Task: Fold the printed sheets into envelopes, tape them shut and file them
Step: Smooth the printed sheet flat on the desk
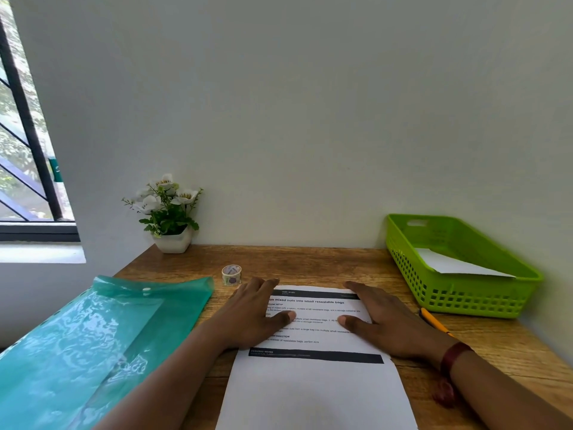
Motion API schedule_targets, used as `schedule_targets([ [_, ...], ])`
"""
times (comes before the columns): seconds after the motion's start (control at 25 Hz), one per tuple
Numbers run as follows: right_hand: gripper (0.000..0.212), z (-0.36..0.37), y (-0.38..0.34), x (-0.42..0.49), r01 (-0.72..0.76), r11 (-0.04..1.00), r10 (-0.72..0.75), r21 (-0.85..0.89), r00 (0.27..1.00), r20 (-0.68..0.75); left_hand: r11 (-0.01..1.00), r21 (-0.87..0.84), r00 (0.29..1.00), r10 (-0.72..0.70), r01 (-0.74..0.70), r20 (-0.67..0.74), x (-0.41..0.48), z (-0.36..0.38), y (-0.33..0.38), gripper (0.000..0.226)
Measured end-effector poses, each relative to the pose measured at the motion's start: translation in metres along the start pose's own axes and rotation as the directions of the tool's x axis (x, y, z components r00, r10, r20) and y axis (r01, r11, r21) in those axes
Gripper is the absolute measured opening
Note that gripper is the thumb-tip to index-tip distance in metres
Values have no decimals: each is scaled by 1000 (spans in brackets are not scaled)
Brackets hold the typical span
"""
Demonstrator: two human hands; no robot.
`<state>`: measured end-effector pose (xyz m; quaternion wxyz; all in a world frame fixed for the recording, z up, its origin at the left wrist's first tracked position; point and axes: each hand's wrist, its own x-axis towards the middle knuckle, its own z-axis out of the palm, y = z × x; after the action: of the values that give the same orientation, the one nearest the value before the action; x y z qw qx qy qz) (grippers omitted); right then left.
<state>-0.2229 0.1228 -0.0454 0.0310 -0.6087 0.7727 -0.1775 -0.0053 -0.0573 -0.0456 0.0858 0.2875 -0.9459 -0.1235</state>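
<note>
**Left hand (254,315) and right hand (384,321) lie flat on the white printed sheet (313,386)**

The white printed sheet lies unfolded at the middle of the near edge of the brown wooden tabletop (310,262), its black header bar towards the wall. The left hand rests palm down on the sheet's left side, fingers straight and spread, thumb pointing inward; it grips nothing. The right hand mirrors it on the sheet's right side, fingers straight, thumb pointing in, also gripping nothing. The two thumbs are close but apart over the text. A dark red wristband (454,355) sits on the right wrist.

A small patterned roll of tape (231,274) stands just beyond the left hand's fingertips. A translucent teal plastic snap-button folder (102,336) lies along the left edge, hanging partly over it. At the far right corner sits a lime-green perforated plastic basket (465,301) holding a white folded paper (452,263). A yellow pencil (434,321) lies just in front of the basket, near the right hand. A white pot of artificial white flowers (169,212) stands at the far left corner against the wall, beside a dark-framed window (24,150).
</note>
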Motion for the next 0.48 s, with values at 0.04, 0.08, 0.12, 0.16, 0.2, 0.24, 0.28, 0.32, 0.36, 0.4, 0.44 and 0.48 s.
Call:
schedule_targets([
  [0.04, 73, 0, 0, 1, 3, 1000, -3, -6, 1000, -4, 1000, -4, 1000, 1, -1, -2, 0, -1, -1, 85],
  [0.08, 73, 0, 0, 2, 5, 1000, -5, -13, 1000, -5, 1000, -11, 1000, 2, -2, -7, 0, -2, -1, 85],
  [0.12, 72, 0, 0, 2, 6, 1000, -6, -19, 1000, -5, 1000, -16, 1000, 4, -4, -13, 0, -2, -1, 85],
  [0.16, 72, 1, 0, 2, 8, 1000, -9, -23, 1000, -6, 1000, -20, 1000, 8, -8, -25, 0, -2, -1, 85],
  [0.2, 71, 1, 0, 2, 10, 1000, -11, -26, 1000, -8, 1000, -21, 999, 11, -12, -40, 0, -2, -1, 85],
  [0.24, 71, 1, 1, 2, 12, 1000, -12, -26, 1000, -8, 1000, -22, 999, 13, -14, -53, 0, -2, -1, 85],
  [0.28, 71, 2, 1, 3, 14, 1000, -14, -24, 1000, -12, 1000, -25, 998, 12, -14, -63, 0, -2, -1, 84],
  [0.32, 71, 2, 2, 3, 18, 1000, -18, -19, 1000, -18, 999, -29, 997, 11, -13, -70, 1, -2, -1, 84],
  [0.36, 71, 2, 3, 4, 23, 1000, -23, -15, 999, -26, 999, -35, 997, 11, -14, -78, 1, -2, -1, 84],
  [0.4, 71, 2, 4, 4, 29, 1000, -30, -11, 999, -35, 999, -41, 996, 13, -16, -87, 1, -2, -1, 84],
  [0.44, 71, 2, 4, 4, 35, 999, -36, -8, 998, -44, 998, -51, 995, 16, -21, -99, 2, -2, -1, 84],
  [0.48, 71, 3, 5, 5, 42, 999, -42, -1, 998, -51, 998, -65, 994, 18, -25, -112, 2, -2, -1, 85],
])
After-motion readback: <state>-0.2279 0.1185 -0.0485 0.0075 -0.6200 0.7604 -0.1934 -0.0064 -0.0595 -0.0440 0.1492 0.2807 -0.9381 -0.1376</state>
